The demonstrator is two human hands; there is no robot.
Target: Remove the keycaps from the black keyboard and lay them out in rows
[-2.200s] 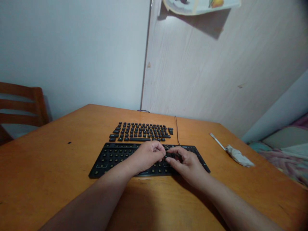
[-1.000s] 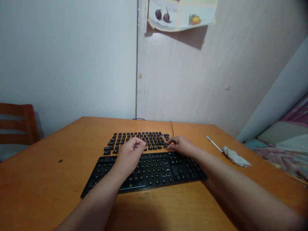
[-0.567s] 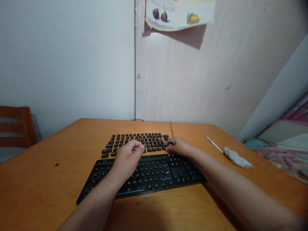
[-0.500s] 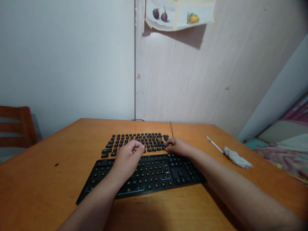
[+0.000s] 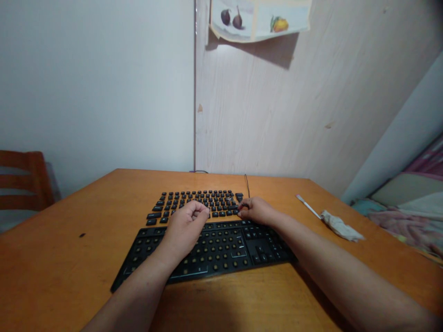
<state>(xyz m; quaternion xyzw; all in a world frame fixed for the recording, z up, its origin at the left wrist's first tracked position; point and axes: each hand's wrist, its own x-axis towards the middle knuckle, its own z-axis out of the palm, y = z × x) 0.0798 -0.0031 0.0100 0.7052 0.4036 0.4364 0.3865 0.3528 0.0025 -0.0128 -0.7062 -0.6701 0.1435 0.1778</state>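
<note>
A black keyboard (image 5: 221, 246) lies on the table, its main block stripped to bare key stems while the keys at its right end are in place. Loose black keycaps (image 5: 194, 192) stand in rows behind it. My left hand (image 5: 188, 223) hovers over the keyboard's left-middle part, fingers curled together; whatever is in them is hidden. At the right end of the nearest keycap row, my right hand (image 5: 256, 212) has its thumb and fingertips pinched at a small keycap (image 5: 237, 212), partly covered by the fingers.
A white-handled brush (image 5: 308, 206) and a crumpled cloth (image 5: 341, 226) lie at the right. One small dark piece (image 5: 82, 235) sits alone on the left of the table (image 5: 235, 299). A thin cable (image 5: 247, 184) runs behind the keycaps. A wooden chair (image 5: 20, 180) stands at left.
My right hand has moved from the keyboard to the right end of the keycap rows. The left hand shifted left, away from it. Over the last half second both hands stay nearly still.
</note>
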